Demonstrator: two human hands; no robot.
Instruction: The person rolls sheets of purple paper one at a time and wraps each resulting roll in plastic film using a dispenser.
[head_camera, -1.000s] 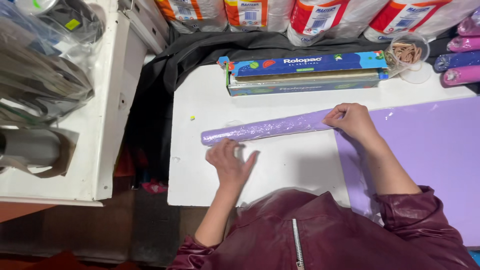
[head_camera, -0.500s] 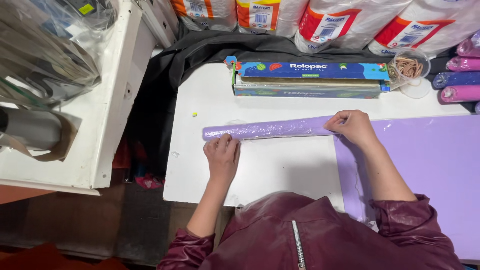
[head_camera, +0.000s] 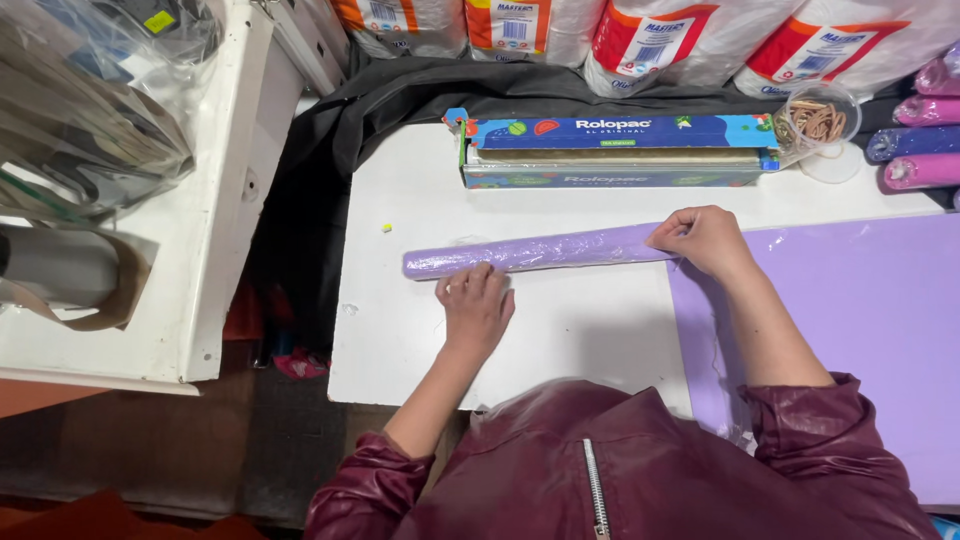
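Roll: my lilac roll (head_camera: 540, 251) is lying across the white tabletop (head_camera: 560, 330).
Left hand (head_camera: 476, 305): fingers are pressing flat on it.
Right hand (head_camera: 705, 238): fingers are curling around its end.
Box (head_camera: 612, 150): beyond the roll.

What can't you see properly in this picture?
All in the head view:
- Purple sheet: cut off by the right edge.
- Purple roll: its right end is hidden under the right hand.
- Left hand: its palm faces down, so its grip is unclear.
- Coloured rolls: cut off at the right edge.
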